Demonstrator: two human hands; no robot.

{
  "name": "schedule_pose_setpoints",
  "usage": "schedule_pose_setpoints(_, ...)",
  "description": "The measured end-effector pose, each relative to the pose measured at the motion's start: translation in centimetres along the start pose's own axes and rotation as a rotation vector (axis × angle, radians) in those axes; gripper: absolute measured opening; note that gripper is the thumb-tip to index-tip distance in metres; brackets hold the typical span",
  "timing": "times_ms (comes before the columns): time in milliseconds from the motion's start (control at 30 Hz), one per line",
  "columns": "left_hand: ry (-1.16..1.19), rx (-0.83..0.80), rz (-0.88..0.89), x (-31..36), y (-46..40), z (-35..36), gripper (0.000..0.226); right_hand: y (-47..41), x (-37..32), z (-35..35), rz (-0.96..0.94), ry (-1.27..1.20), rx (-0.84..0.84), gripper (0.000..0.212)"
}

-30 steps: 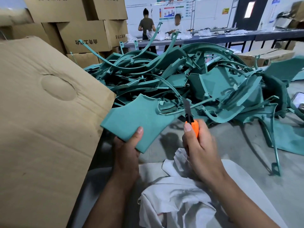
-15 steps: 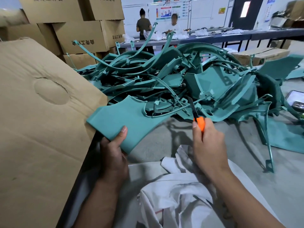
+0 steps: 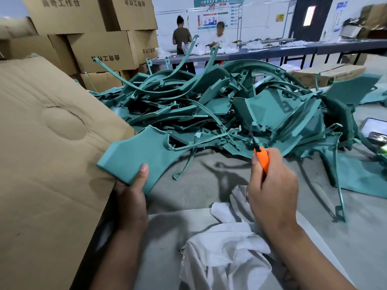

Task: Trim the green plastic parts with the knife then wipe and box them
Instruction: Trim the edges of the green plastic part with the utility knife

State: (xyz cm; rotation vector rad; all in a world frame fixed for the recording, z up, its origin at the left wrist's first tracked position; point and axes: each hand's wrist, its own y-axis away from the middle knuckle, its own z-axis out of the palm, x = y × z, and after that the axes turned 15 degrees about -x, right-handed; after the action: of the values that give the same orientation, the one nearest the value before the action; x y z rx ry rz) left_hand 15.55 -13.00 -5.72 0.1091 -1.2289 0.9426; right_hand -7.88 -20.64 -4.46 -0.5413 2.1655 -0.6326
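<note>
My left hand [image 3: 132, 191] grips the near corner of a flat green plastic part [image 3: 144, 155], thumb on top, holding it up beside the cardboard flap. A thin green runner strip [image 3: 207, 141] still trails from that part toward the right. My right hand [image 3: 272, 191] holds an orange-handled knife [image 3: 262, 159], its dark blade pointing up toward the strip's far end. A large heap of green plastic parts [image 3: 230, 105] fills the table behind. A crumpled white cloth [image 3: 226, 250] lies in my lap area below both hands.
A big cardboard box flap [image 3: 48, 153] stands at the left. Stacked cartons [image 3: 100, 49] rise behind it. A phone [image 3: 374, 128] lies at the right edge of the grey table [image 3: 199, 185]. Two people work at a far bench [image 3: 272, 50].
My left hand carried the green part leftward toward the cardboard flap. My right hand with the knife shifted right, away from the part, as the strip stretched out between them.
</note>
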Motion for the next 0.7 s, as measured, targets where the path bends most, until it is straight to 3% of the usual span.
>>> schedule_pose_setpoints(167,-0.007,0.007,-0.071,-0.2,0.0,0.1,0.026,-0.1,0.1,0.4,0.023,-0.042,-0.063,0.028)
schedule_pose_setpoints(433,0.181,-0.051,-0.086,1.3,0.5,1.0,0.026,-0.3,0.2,0.4,0.002,-0.023,-0.095,0.028)
schedule_pose_setpoints(700,0.313,-0.124,-0.090,1.7,0.4,1.5,0.036,-0.1,-0.3,-0.1,-0.043,-0.096,0.020,0.031)
